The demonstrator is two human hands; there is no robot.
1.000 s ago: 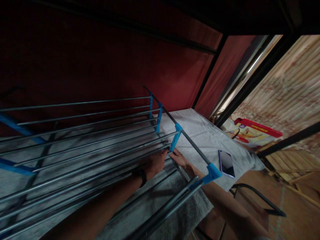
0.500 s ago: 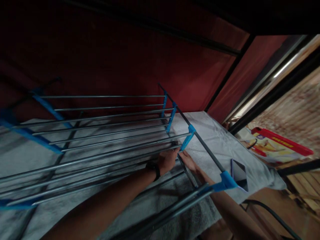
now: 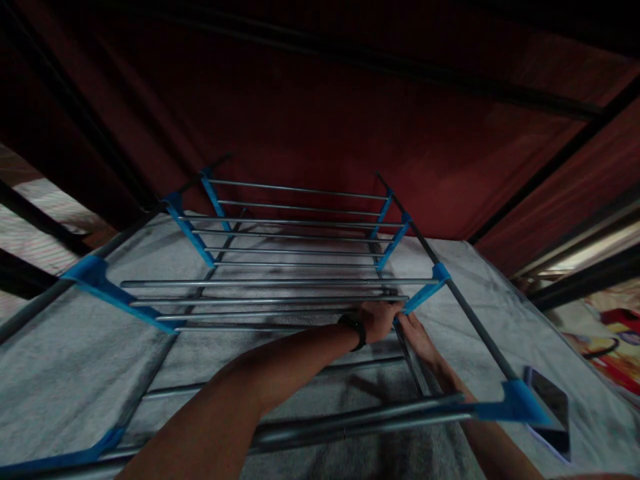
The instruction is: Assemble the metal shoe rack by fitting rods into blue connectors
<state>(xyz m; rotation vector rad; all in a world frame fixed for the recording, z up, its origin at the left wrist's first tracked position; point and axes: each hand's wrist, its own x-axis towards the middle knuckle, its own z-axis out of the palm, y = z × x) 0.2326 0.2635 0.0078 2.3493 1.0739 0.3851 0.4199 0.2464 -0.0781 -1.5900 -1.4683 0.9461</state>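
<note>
A rack of grey metal tubes (image 3: 280,283) and blue plastic side brackets lies on a grey cloth. My left hand (image 3: 381,321), with a dark band at the wrist, is closed round the right end of a tube beside a right-hand blue bracket (image 3: 423,295). Just right of it, my right hand (image 3: 420,340) has its fingers closed at that bracket's lower end, by a dark side pole (image 3: 410,363). The fingertips of both hands are partly hidden. Nearer me, more tubes (image 3: 360,420) run into another blue bracket (image 3: 523,403).
The grey cloth (image 3: 480,287) covers the surface under the rack. A phone (image 3: 550,407) lies on it at the right. Behind stands a dark red panel (image 3: 310,120) with dark bars. A red and yellow box (image 3: 623,340) shows at the right edge.
The view has turned left, bringing the rack's left side brackets into fuller view. Both hands stay at the same bracket, with little visible change in their hold.
</note>
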